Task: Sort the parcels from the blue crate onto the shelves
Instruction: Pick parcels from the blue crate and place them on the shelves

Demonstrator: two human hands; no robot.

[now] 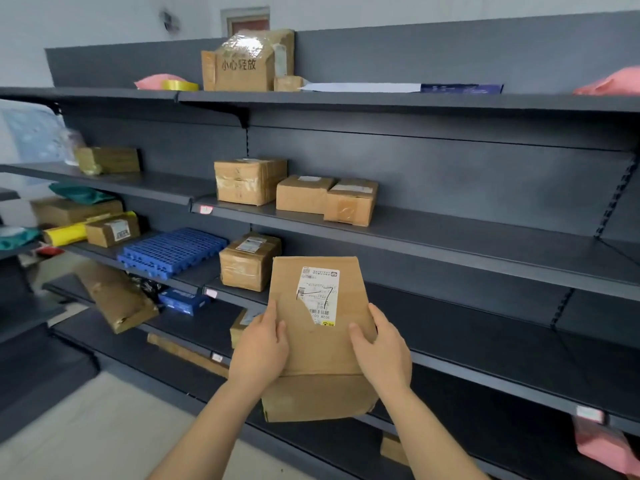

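Brown flat cardboard parcel: upright in midair, label facing you.
Left hand, right hand: each grips a side edge.
Dark grey metal shelf: lay your parcel flat, right of the taped brown cardboard box.

A parcel depot: dark metal shelves from nine to three o'clock hold labelled cardboard boxes.

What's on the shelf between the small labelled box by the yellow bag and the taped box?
A blue plastic grid panel lies flat between the small labelled box and the taped box, in the head view.
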